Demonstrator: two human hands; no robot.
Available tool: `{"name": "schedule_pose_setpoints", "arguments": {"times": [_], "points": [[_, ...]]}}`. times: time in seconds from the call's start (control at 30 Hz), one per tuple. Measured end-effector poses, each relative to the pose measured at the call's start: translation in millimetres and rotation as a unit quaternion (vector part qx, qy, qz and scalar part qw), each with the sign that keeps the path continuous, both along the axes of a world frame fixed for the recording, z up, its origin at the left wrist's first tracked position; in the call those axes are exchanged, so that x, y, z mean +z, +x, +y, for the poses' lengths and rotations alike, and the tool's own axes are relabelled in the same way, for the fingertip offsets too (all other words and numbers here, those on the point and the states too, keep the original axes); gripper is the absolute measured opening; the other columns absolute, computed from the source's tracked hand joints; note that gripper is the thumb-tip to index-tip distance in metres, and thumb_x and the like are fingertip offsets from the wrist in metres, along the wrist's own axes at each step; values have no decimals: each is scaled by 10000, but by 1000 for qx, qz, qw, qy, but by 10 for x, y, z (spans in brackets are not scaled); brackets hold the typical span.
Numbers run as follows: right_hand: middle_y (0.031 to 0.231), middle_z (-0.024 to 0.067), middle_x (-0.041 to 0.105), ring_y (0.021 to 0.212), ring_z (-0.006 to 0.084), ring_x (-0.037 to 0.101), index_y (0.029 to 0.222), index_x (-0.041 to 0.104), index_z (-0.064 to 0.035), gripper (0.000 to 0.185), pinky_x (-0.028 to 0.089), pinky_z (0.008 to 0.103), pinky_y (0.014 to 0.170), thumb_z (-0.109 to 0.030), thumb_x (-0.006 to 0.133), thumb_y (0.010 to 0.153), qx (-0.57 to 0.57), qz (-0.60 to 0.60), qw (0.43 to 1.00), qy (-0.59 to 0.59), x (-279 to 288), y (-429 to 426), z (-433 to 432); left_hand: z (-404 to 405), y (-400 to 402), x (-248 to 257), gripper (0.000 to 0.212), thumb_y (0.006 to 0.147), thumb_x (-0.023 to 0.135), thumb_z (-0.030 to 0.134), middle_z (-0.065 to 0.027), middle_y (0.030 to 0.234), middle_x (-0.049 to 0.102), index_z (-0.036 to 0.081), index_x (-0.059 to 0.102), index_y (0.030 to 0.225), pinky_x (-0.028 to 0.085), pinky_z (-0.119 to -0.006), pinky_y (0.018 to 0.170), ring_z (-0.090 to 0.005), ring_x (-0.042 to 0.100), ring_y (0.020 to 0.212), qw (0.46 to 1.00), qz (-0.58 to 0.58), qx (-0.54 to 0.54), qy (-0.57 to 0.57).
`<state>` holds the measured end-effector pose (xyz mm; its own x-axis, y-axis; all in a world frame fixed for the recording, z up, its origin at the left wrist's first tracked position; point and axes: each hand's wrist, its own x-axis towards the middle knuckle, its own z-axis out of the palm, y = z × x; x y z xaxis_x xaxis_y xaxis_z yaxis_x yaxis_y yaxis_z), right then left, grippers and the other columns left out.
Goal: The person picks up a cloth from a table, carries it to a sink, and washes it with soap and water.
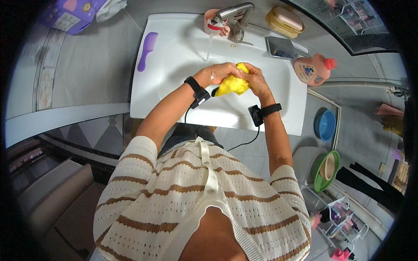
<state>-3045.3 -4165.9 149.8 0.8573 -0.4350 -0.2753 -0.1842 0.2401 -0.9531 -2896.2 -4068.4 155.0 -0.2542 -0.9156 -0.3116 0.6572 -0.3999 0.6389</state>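
Note:
My left hand [222, 73] and my right hand [256, 80] both grip a bunched yellow cloth [232, 85] above the basin of a white sink [176, 52]. Part of the cloth is hidden by my fingers. Just below my left hand, the dark drain opening [214, 91] shows beside the cloth. A thin stream of water falls from the metal faucet [232, 13] into the basin, behind my hands. A pink cup [210, 23] stands on the sink's back rim, partly under the spout.
A purple comb [148, 51] lies on the sink's left rim. At the right are a dark-topped soap dish [280, 47], a pink detergent jug [312, 69] and a yellow container [284, 21]. Cables hang from both wrist devices. A blue basin [326, 125] and a green basin [318, 169] are farther right.

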Motion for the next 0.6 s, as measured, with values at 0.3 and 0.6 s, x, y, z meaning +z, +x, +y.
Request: {"name": "schedule_pose_setpoints", "arguments": {"times": [0.3, 0.6], "points": [[977, 127, 571, 839, 215, 596, 1022, 528, 0, 245, 504, 337, 725, -204, 483, 893, -182, -93, 973, 104, 175, -83, -26, 124, -287, -383, 554, 811, 511, 500, -115, 1258, 403, 166, 412, 1243, 413, -537, 829, -302, 432, 1116, 952, 99, 170, 233], [813, 168, 592, 608, 301, 557, 716, 565, 20, 134, 459, 350, 573, -108, 576, 756, -285, 49, 867, -405, -136, 210, 403, -142, -706, -508, 292, 855, 424, 369, -39, 738, 513, 95, 520, 821, 460, -323, 602, -188, 528, 672, 929, 223, 292, 38]]}}
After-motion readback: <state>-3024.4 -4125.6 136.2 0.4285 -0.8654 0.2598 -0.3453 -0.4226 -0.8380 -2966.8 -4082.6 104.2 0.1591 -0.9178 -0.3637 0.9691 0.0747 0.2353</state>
